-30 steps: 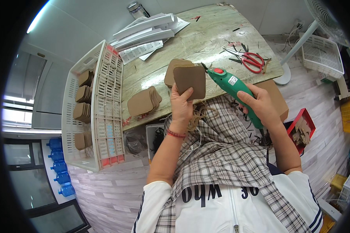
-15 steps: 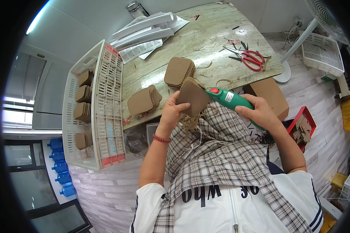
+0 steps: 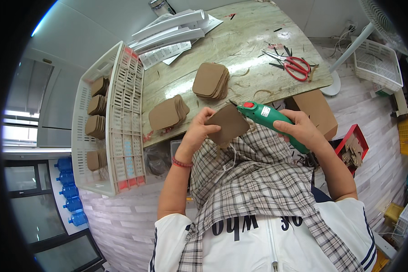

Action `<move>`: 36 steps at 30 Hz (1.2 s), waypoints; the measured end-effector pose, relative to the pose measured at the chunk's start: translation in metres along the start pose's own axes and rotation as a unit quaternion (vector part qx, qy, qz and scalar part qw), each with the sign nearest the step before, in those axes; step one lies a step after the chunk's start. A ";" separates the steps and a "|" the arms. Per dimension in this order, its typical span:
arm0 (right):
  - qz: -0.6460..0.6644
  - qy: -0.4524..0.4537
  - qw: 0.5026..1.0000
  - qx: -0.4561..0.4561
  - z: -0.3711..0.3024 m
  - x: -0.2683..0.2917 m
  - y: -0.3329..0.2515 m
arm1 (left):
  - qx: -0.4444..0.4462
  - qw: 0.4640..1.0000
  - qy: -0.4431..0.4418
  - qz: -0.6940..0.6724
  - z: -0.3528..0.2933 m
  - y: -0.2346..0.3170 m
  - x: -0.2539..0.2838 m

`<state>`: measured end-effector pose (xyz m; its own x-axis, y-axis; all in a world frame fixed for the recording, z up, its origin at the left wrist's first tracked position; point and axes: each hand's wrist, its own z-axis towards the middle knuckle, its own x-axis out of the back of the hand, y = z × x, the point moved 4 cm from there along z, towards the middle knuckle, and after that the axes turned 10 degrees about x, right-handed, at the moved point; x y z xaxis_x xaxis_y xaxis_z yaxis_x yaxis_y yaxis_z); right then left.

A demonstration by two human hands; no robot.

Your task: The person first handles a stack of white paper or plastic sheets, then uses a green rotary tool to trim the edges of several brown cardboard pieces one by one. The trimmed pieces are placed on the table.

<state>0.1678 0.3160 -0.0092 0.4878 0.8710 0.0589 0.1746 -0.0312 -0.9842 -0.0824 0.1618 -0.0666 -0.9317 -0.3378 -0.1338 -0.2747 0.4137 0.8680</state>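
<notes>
Pinched in my left hand (image 3: 201, 129) is a brown square piece with rounded corners (image 3: 230, 123), held tilted over my lap just off the table's near edge. My right hand (image 3: 300, 130) wraps around a green handheld power cutter (image 3: 269, 117) with a red switch. The tool's dark tip is at the upper right edge of the piece; whether it touches cannot be told. Beyond them on the table stands a stack of similar brown pieces (image 3: 211, 80). A fanned stack (image 3: 165, 114) lies to its left, near my left hand.
Left of the table, a white plastic crate (image 3: 114, 118) holds several brown stacks. Red-handled scissors (image 3: 294, 68), scraps and papers (image 3: 172, 36) lie on the table (image 3: 240, 41). At right are a cardboard box (image 3: 313, 113), a red box of offcuts (image 3: 352, 147) and a fan (image 3: 381, 22).
The brown piece has turned in my left hand and its broad face now lies flatter. The cutter has shifted slightly left, and the strips hanging below the piece show less.
</notes>
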 end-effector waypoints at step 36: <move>-0.016 -0.082 0.996 -0.014 0.001 -0.015 0.009 | 0.054 0.998 -0.021 0.034 -0.003 0.015 -0.003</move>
<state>0.1612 0.3031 -0.0188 0.3349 0.9404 0.0590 0.2133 -0.0147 -0.9769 -0.0828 0.1663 -0.0521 -0.9575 -0.2710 -0.0984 -0.2326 0.5245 0.8190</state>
